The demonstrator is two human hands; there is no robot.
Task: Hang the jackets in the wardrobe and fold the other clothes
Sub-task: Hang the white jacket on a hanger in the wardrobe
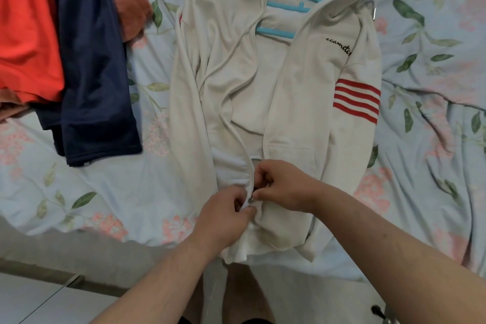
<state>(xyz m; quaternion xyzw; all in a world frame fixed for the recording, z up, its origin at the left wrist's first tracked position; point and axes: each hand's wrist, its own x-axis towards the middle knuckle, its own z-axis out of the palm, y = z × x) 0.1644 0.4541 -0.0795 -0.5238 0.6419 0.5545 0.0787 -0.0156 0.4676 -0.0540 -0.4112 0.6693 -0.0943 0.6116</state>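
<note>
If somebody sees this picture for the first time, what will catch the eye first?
A white jacket lies open on the floral bed sheet in the middle, with a light blue hanger at its neck and red stripes on one sleeve. Below, the left hand and the right hand both pinch its zipper near the hem. At upper left lie an orange garment and a navy garment.

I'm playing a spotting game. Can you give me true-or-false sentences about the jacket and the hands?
1. The white jacket lies on a flowered bedsheet. True.
2. The hanger inside it is red. False: it is light blue.
3. The left hand and right hand both pinch at the zip near the jacket's hem. True.
4. The jacket is zipped to the collar. False: its front lies open.
5. The navy garment covers the jacket. False: it lies apart, beside it.
</note>
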